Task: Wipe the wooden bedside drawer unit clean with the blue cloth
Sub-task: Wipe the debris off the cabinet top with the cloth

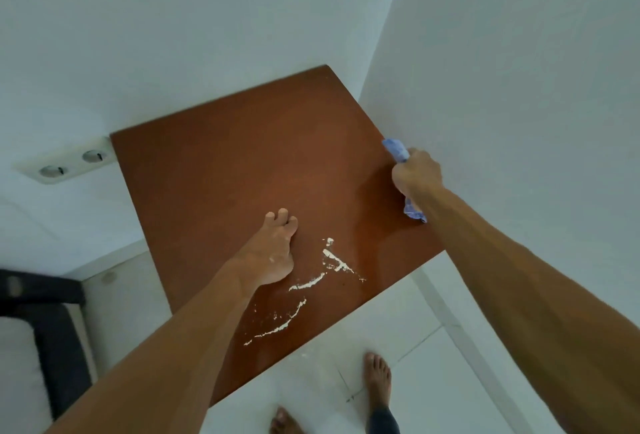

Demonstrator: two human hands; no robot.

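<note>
At the right-hand edge of the drawer unit (242, 163), hard against the wall (502, 87), the blue cloth (396, 149) is held bunched in the right hand (417, 172), whose fingers are closed round it so that only its two ends show above and below the fist. The left hand (275, 253) is laid on the wooden top near the middle, fingers loosely spread and nothing gripped, just beside a patch of white flaky residue (311, 284) (paint or dried filler, it cannot be told which). If the flakes are swept with a dry, balled cloth, they may simply be scattered onto the floor (433, 347), where bare feet (377, 378) are planted. If hard rubbing is tried, the finish might be scratched. With so little cloth exposed, knuckles could be scraped along the wall.
</note>
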